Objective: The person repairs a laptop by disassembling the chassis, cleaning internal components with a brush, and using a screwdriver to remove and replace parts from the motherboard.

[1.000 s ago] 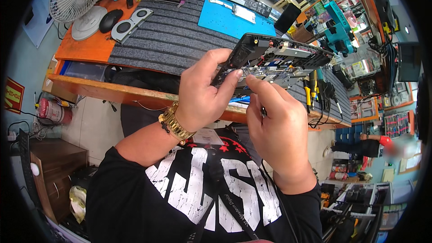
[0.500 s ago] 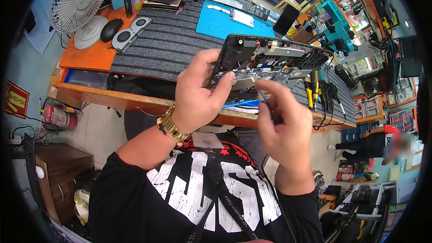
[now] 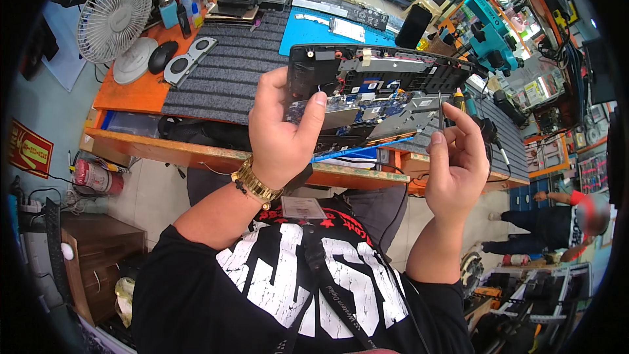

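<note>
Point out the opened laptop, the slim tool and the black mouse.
Opened laptop (image 3: 375,109), head view: its circuit board.
Slim tool (image 3: 441,113), head view: its shaft.
Black mouse (image 3: 162,57), head view: its top.

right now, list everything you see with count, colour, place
workbench: 1, orange, centre and left
ribbed mat: 1, grey, on the workbench
opened device: 1, black, blue boards inside, centre
thin tool: 1, dark, near the device's right end
fan: 1, white, workbench's left end
mouse: 1, black, beside fan
twin-circle part: 1, grey, beside mouse
flat mat: 1, blue, beyond device
microscope-like stand: 1, teal, upper right
cabinet: 1, brown, lower left
co-worker: 1, dark clothing, red sleeve, right
watch: 1, gold, left wrist
left hand: 1, bare, holding the device
right hand: 1, bare, fingers pinching the tool
</note>
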